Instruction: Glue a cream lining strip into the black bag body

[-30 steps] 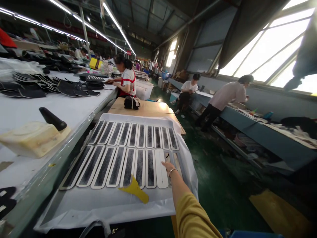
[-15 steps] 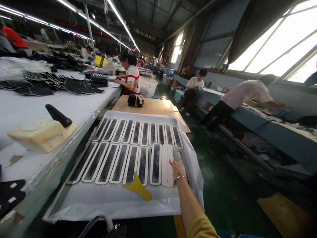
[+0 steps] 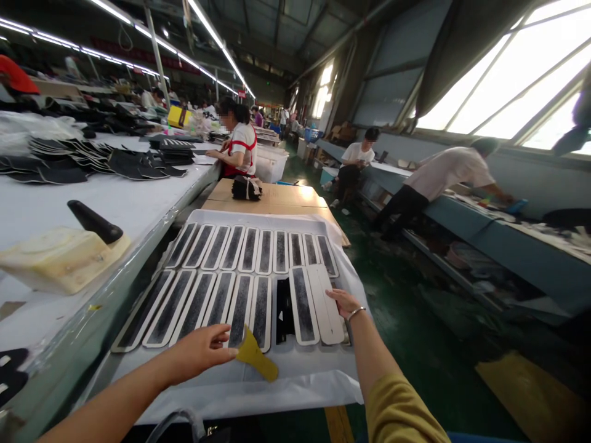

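Note:
My right hand (image 3: 344,303) grips the right edge of a plain white rounded panel (image 3: 325,311), thumb on top; its other fingers are partly hidden. Against that panel's left side lies a white-bordered panel with a dark middle (image 3: 305,311), both tilted. Left of them a black piece (image 3: 284,311) shows. My left hand (image 3: 203,352) is open over the near row, its fingertips close to a yellow scraper-like tool (image 3: 259,357); I cannot tell whether they touch. Two rows of dark-centred panels (image 3: 241,307) lie on the white-covered board (image 3: 305,375).
To the left runs a long white table (image 3: 152,197) with a cream block with a black handle (image 3: 69,255) and stacked black pieces (image 3: 143,161). Cardboard (image 3: 286,195) with a black bundle (image 3: 246,188) lies beyond. Co-workers (image 3: 242,144) are ahead and at the right bench (image 3: 498,240).
My left hand has come into view beside the yellow tool. My right hand has moved slightly right with the white panel; the adjoining dark-centred panel has shifted and tilted, exposing the black piece.

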